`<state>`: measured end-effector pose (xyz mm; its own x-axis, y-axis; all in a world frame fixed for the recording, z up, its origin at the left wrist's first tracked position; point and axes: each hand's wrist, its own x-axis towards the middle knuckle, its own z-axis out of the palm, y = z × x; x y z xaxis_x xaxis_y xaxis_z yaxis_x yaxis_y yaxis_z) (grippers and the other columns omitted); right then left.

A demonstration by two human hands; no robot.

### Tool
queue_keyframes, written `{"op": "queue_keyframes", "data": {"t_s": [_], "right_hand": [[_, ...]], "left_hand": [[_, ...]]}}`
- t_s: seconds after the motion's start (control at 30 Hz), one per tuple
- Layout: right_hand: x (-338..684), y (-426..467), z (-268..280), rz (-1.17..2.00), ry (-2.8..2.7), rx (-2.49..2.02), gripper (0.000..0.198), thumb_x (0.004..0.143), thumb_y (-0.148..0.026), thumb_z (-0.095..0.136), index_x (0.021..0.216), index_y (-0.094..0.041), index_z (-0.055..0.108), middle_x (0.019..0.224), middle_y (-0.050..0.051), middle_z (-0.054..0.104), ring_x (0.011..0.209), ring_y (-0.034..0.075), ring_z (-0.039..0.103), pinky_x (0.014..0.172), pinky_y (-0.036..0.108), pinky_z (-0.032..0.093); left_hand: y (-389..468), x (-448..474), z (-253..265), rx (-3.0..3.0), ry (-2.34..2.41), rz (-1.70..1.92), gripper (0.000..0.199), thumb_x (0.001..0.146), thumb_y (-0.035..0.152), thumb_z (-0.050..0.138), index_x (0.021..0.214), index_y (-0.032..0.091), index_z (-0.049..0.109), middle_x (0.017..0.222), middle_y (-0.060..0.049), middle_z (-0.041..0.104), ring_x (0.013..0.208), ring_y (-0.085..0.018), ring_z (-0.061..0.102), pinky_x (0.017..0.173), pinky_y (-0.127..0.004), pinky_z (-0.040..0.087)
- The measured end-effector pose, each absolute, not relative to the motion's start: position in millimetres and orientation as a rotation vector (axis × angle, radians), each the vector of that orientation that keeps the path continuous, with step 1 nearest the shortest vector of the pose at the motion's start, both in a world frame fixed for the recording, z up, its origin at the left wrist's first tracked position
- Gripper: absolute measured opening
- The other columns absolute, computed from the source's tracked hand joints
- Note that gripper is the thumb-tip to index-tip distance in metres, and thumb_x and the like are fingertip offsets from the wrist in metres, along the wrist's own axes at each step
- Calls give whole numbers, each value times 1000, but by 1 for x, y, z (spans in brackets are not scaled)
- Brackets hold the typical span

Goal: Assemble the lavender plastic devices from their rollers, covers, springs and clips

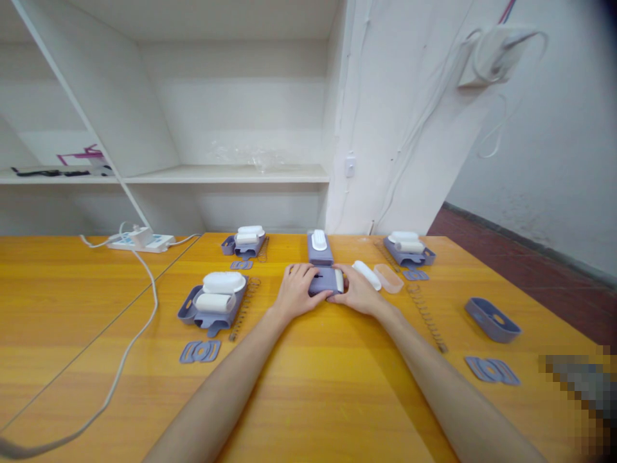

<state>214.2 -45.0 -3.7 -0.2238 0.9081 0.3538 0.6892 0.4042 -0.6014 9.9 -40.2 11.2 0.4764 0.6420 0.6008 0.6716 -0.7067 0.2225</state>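
Note:
My left hand (297, 290) is wrapped round the left end of a grey-purple plastic housing (325, 283) on the table. My right hand (360, 290) grips its right end, where a white piece (339, 281) shows. Just behind it stands another grey housing (320, 256) with a white ribbed part (319, 240) on top. Beside my right hand lie a white oval cover (366, 275) and a translucent pinkish oval cover (388, 278). The undersides of both hands and part of the held housing are hidden.
Grey-and-white part sets stand at left (214, 302), back left (249, 241) and back right (409, 249). At right lie a coil spring (428, 318), a grey oval tray (492, 319) and flat grey plates (492, 370). A power strip (141, 240) trails a white cable down the left side.

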Motion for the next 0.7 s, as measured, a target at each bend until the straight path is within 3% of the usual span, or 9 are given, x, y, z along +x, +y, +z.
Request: {"op": "queue_keyframes", "data": {"t_s": [0.33, 0.53, 0.7], "right_hand": [[215, -46, 1, 381, -2054, -1384, 85, 58, -40, 76, 132, -17, 42, 128, 13, 52, 114, 26, 51, 98, 40, 37], [212, -54, 9, 424, -2083, -1511, 81, 64, -38, 73, 135, -20, 40, 104, 9, 65, 87, 24, 61, 75, 35, 44], [208, -56, 9, 456, -2032, -1486, 76, 64, -34, 72, 133, -24, 43, 98, 6, 66, 88, 23, 60, 76, 35, 44]], "left_hand": [[-40, 10, 10, -2661, -1202, -1021, 48, 76, 58, 55, 108, 22, 53, 106, -8, 57, 102, -25, 49, 91, -43, 34], [-40, 11, 11, -2663, -1198, -1005, 48, 76, 58, 55, 109, 23, 53, 106, -8, 57, 102, -25, 49, 91, -42, 34], [-40, 10, 11, -2645, -1218, -1009, 47, 77, 57, 55, 110, 24, 52, 107, -8, 56, 102, -25, 49, 92, -42, 33]]}}
